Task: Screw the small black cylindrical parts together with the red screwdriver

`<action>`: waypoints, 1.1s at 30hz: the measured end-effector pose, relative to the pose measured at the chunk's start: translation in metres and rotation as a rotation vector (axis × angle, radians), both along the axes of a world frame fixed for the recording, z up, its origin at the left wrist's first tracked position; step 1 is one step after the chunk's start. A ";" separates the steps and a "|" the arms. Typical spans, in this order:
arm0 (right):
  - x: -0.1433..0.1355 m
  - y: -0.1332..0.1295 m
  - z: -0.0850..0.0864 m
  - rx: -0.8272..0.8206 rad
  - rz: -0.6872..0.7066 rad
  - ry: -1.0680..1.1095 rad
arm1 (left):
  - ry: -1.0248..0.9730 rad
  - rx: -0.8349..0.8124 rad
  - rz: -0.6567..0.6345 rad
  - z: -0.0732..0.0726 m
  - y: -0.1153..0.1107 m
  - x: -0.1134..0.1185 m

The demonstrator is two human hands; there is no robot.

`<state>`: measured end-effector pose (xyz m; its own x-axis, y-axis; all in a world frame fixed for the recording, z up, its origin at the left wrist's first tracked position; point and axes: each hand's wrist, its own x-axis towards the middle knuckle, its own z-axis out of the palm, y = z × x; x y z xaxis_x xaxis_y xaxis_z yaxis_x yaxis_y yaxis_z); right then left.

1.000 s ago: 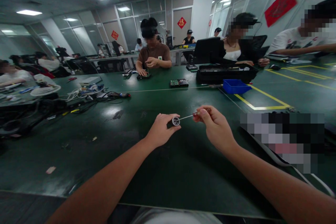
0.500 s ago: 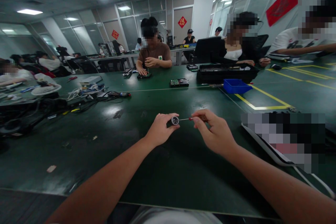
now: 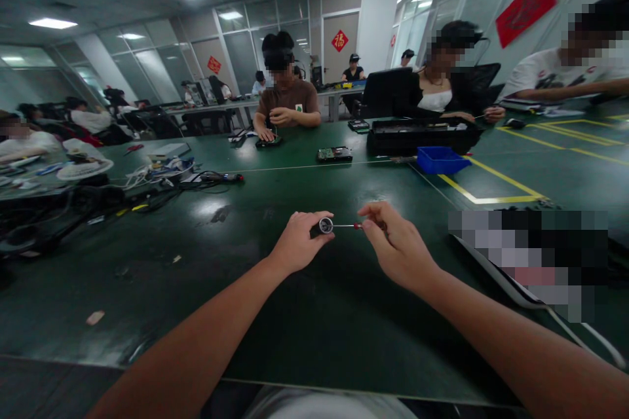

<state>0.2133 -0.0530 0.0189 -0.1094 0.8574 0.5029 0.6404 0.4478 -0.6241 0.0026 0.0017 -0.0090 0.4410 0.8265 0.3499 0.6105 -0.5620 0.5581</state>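
Note:
Between the thumb and fingers of my left hand (image 3: 299,241) is a small round part (image 3: 325,226), dark outside with a silvery rim, its hollow end facing me. My right hand (image 3: 396,242) is closed around the handle of a screwdriver (image 3: 357,226), whose red collar shows at the fingertips. The thin metal shaft lies level and points left, its tip at the right side of the round part. Whether the tip sits in a screw is too small to tell. Both hands are above the green table (image 3: 314,321).
A blue bin (image 3: 442,160) stands by a long black tray (image 3: 425,137). A hard drive (image 3: 335,154) lies mid-table. Tangled cables (image 3: 171,173) spread at left. A pixelated flat object (image 3: 531,262) with a white cord lies right. A co-worker (image 3: 289,98) sits opposite.
The fingers of my right hand have shifted and loosened slightly around the screwdriver handle. My left hand keeps its hold on the round part. The view has moved a little.

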 end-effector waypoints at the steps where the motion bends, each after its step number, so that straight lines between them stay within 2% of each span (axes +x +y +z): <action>1: 0.000 0.000 0.000 -0.018 0.013 0.009 | 0.008 -0.001 -0.004 0.000 0.000 0.000; 5: 0.000 -0.001 -0.002 -0.066 0.004 0.097 | 0.022 -0.014 -0.008 0.001 -0.001 0.001; 12: 0.000 0.016 -0.010 -0.176 -0.001 0.608 | 0.002 -0.012 -0.021 0.004 -0.002 0.002; 13: 0.001 0.020 -0.011 -0.226 0.007 0.727 | 0.002 -0.007 -0.034 0.004 -0.002 0.002; 15: 0.003 0.026 -0.013 -0.424 0.102 0.919 | 0.003 0.005 -0.052 0.003 -0.001 0.001; 17: 0.005 0.029 -0.014 -0.479 0.125 0.996 | 0.006 0.006 -0.049 0.002 0.000 0.001; 19: 0.006 0.028 -0.015 -0.380 0.077 0.961 | 0.010 0.003 -0.037 0.002 0.000 0.001; 23: 0.006 0.022 -0.015 -0.142 -0.006 0.710 | -0.004 0.014 -0.024 0.001 -0.001 0.002; 26: 0.004 0.019 -0.013 -0.100 -0.029 0.569 | -0.011 0.003 -0.024 0.001 -0.002 0.003; 33: 0.002 0.013 -0.005 -0.079 -0.024 0.402 | 0.011 -0.001 -0.021 0.002 -0.002 0.003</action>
